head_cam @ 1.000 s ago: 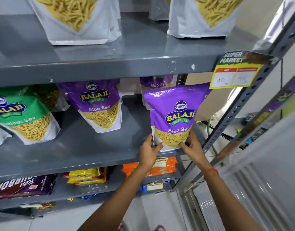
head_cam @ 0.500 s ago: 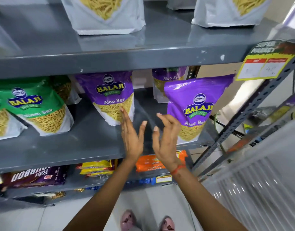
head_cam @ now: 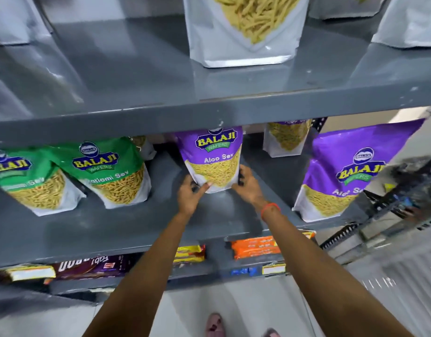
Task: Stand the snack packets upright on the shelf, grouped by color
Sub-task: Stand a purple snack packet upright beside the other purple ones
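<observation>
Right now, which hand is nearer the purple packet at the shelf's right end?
Right. The right hand is on the middle purple packet's right side, the left hand on its left; the right-end packet stands untouched beyond.

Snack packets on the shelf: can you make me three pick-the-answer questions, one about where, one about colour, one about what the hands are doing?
1. Where is the purple packet that the hands touch?
A. middle shelf
B. top shelf
C. floor

2. What colour are the two packets at the left of that shelf?
A. orange
B. green
C. pink

3. What are the hands doing?
A. hanging at the person's sides
B. gripping the shelf post
C. holding the packet at its base, one each side

Answers:
1 A: the held purple packet stands on the middle shelf, under the top board.
2 B: both green packets sit left of it.
3 C: the left hand and right hand clasp its lower corners.
</observation>
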Available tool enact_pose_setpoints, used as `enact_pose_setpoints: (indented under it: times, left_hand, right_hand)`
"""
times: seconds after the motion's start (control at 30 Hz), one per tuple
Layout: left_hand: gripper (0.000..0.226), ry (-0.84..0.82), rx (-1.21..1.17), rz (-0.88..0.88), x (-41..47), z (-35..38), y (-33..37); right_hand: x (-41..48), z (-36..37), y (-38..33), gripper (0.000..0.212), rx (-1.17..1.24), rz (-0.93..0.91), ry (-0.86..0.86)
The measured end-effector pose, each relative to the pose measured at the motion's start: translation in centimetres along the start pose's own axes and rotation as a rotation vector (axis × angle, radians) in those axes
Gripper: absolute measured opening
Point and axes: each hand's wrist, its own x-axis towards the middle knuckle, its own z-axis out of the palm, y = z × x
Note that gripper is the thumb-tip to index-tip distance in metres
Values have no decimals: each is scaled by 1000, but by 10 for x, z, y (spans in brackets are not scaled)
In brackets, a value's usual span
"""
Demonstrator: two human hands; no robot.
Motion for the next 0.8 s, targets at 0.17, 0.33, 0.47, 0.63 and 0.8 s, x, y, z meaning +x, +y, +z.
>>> enact_pose_setpoints:
  times: [0.17, 0.33, 0.47, 0.63, 0.8]
  left_hand:
    - [29, -57, -53, 11, -37, -3, -8]
    - [30, -112, -92, 17, -99, -7, -16]
    - [41, -163, -112, -5, -114, -8, -8]
    - [46, -200, -76, -20, -117, -11, 1]
    - [43, -237, -51, -28, -119, -16, 7]
  right_hand:
    - [-41, -5, 11, 57, 12, -25, 6]
    - [-104, -19, 37, 48, -1, -101, 69]
    - [-122, -23, 38, 50, 16, -103, 22]
    - [-128, -23, 31, 51, 5, -82, 15]
    - [-133, -22, 26, 49, -8, -40, 24]
